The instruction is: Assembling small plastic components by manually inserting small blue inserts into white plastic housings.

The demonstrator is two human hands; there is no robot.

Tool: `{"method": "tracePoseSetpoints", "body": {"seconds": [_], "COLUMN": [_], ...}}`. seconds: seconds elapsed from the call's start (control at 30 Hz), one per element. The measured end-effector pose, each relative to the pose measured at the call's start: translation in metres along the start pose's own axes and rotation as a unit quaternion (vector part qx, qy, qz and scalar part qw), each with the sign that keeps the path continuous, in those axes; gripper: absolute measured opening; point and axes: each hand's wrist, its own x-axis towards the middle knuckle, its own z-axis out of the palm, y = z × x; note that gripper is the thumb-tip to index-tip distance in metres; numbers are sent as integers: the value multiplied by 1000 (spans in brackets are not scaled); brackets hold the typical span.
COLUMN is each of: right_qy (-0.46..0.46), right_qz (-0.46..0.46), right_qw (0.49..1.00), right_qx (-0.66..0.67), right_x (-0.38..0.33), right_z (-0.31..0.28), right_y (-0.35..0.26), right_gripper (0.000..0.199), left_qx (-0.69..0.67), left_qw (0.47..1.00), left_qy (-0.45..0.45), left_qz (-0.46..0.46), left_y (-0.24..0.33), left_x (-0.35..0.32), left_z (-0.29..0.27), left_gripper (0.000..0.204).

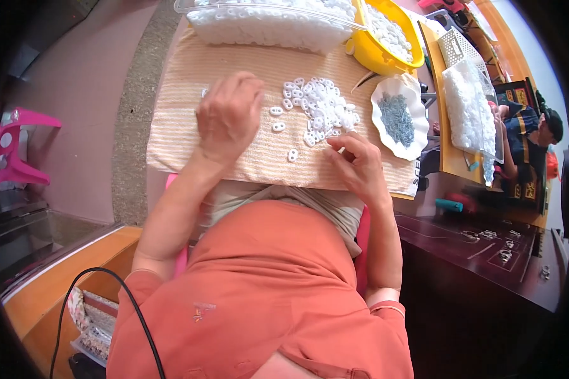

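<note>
A loose pile of small white oval plastic pieces (322, 104), each with two holes, lies on a striped cloth (177, 126) over the table. A few single pieces, such as a two-holed piece (293, 155), lie between the pile and my body. My left hand (229, 117) is over the cloth, left of the pile, back upward and fingers bent; its fingertips are hidden and slightly smeared. Just beyond its left side a bit of white shows. At the pile's near right edge is my right hand (358, 165), thumb and forefinger slightly apart, nothing visible between them.
A white scalloped dish (417, 145) of small grey-blue parts stands to the right. Beyond are a clear bin (272, 44) and a yellow basket (385, 66), both with white pieces. Another person (525, 132) sits far right beside a second bin (468, 107). A pink stool (12, 151) stands left.
</note>
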Motion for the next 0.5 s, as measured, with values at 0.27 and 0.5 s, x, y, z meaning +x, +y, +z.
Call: {"method": "tracePoseSetpoints", "body": {"seconds": [0.27, 0.5], "right_qy": [63, 145], "right_qz": [28, 41], "right_qw": [997, 988], "right_qx": [42, 36], "right_x": [-17, -30], "right_z": [-18, -46], "right_y": [7, 20], "right_gripper": [15, 11], "left_qx": [236, 258], "left_qw": [963, 952], "left_qy": [-124, -156], "left_qz": [-36, -59], "left_y": [-23, -40], "left_x": [3, 1], "left_z": [-10, -7], "left_gripper": [17, 17]}}
